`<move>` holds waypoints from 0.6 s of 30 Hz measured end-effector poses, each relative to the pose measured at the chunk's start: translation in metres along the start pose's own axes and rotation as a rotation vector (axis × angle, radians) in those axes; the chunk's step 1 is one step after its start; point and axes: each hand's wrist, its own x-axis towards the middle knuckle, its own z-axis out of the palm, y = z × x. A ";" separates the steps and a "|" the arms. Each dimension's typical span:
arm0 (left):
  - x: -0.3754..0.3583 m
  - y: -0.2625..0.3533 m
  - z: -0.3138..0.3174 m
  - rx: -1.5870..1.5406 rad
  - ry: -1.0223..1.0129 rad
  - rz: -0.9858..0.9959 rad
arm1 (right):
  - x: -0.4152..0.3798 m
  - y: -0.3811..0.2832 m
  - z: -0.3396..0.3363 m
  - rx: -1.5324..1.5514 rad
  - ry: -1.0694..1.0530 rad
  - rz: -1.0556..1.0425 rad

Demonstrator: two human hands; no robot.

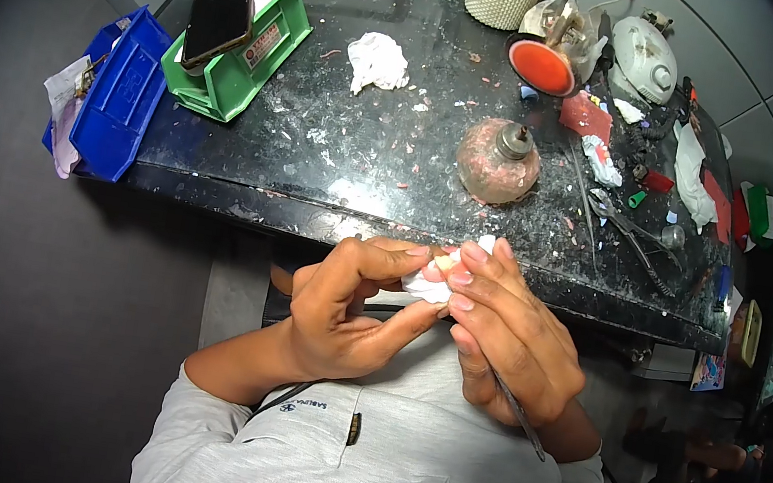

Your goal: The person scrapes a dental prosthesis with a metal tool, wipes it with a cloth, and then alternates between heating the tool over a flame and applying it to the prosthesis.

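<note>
Between my hands, just off the bench's front edge, is a small white dental cast (426,289) with pink and yellowish parts. My left hand (336,309) is closed on its left side, thumb below and index finger above. The fingers of my right hand (525,352) lie over its right side and hide much of it. A thin metal dental tool (524,424) is also held in my right hand, its shaft sticking out below the palm toward my shirt. Its other end is hidden by the fingers.
On the black bench (318,166) stands a glass spirit lamp (498,163). Pliers (642,235) and wax scraps lie to its right. At left are a green bin (269,54) with a phone (220,17) on it and a blue bin (122,102). Crumpled white tissue (377,62) lies behind.
</note>
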 end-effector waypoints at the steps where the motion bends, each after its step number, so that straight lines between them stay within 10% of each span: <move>1: 0.000 0.000 0.000 -0.019 0.001 -0.019 | 0.000 0.000 0.000 -0.005 0.003 -0.003; 18: 0.016 0.016 -0.004 -0.409 -0.168 -0.421 | 0.002 0.009 -0.007 0.346 0.228 0.214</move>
